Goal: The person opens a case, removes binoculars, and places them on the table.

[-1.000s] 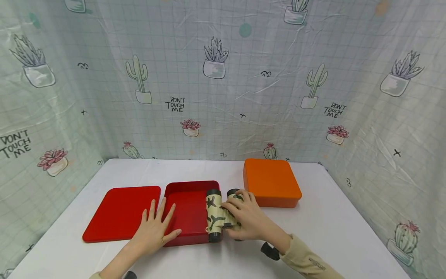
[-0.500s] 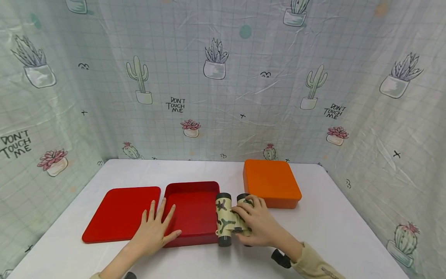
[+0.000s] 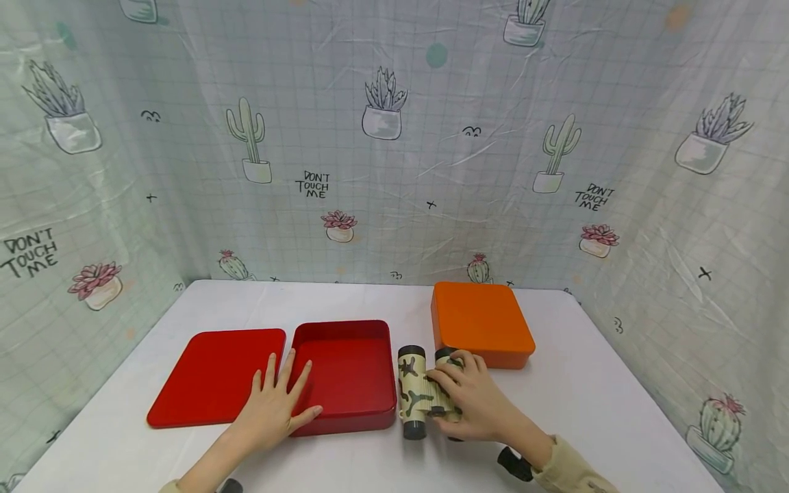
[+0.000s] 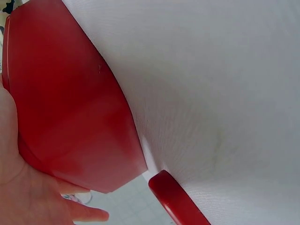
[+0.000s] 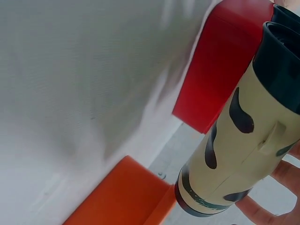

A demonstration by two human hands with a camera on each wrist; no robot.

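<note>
My right hand (image 3: 474, 404) grips camouflage-patterned binoculars (image 3: 411, 383) by their right barrel, just to the right of the open red box (image 3: 345, 383). In the right wrist view the binoculars (image 5: 234, 140) appear raised off the white surface, with fingers curled behind the barrel. My left hand (image 3: 271, 407) spreads its straight fingers over the left edge of the red box; the thumb lies by the near left corner. From the left wrist view, the hand (image 4: 33, 192) touches the side of the box (image 4: 70, 103).
A flat red lid (image 3: 216, 376) lies left of the box on the white table (image 3: 345, 465). An orange box (image 3: 481, 315) stands at the back right, close to the far end of the binoculars. A patterned curtain (image 3: 394, 171) surrounds the table on several sides.
My right hand has carried the binoculars to the right and slightly nearer, from over the red box's right edge to beside it. The left hand has stayed in place.
</note>
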